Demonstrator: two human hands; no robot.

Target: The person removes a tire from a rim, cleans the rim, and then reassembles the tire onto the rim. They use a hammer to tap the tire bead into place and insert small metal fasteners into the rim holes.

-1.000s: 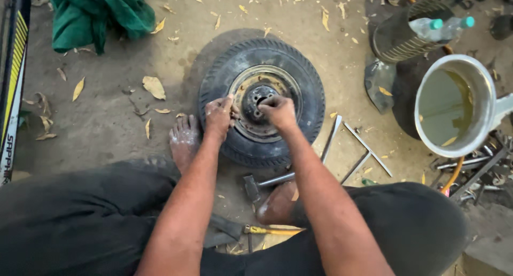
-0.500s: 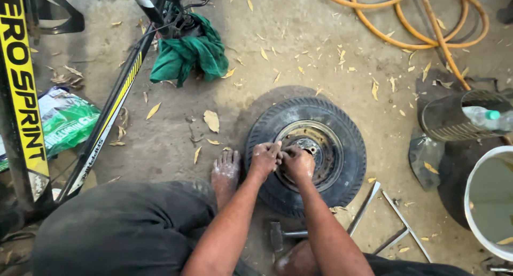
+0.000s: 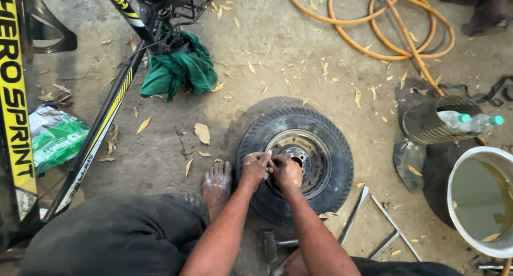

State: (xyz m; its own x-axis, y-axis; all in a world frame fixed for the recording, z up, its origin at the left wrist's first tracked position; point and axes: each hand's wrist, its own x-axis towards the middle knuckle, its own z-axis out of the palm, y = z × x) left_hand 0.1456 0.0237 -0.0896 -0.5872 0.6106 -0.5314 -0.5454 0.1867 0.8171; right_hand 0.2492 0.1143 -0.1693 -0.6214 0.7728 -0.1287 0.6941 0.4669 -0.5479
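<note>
A small tyre [image 3: 295,164] on a metal rim [image 3: 307,156] lies flat on the dusty floor [image 3: 299,57], near the lower middle of the view. Both hands meet on the rim's near-left side, pressed together. The left hand [image 3: 255,168] is curled, its fingers bent over the rim edge; the right hand [image 3: 287,174] is clenched beside it, touching it. Whether they grip anything small between them cannot be told. A bare foot [image 3: 217,185] rests just left of the tyre. A hammer [image 3: 271,245] lies below the tyre, and metal rods [image 3: 374,222] lie to its lower right. A white bucket [image 3: 483,204] stands at the right edge, with a wire basket [image 3: 425,123] holding bottles above it. A green cloth [image 3: 179,70] lies by a bicycle frame [image 3: 101,126] at the left, and an orange hose [image 3: 374,25] coils at the top.
</note>
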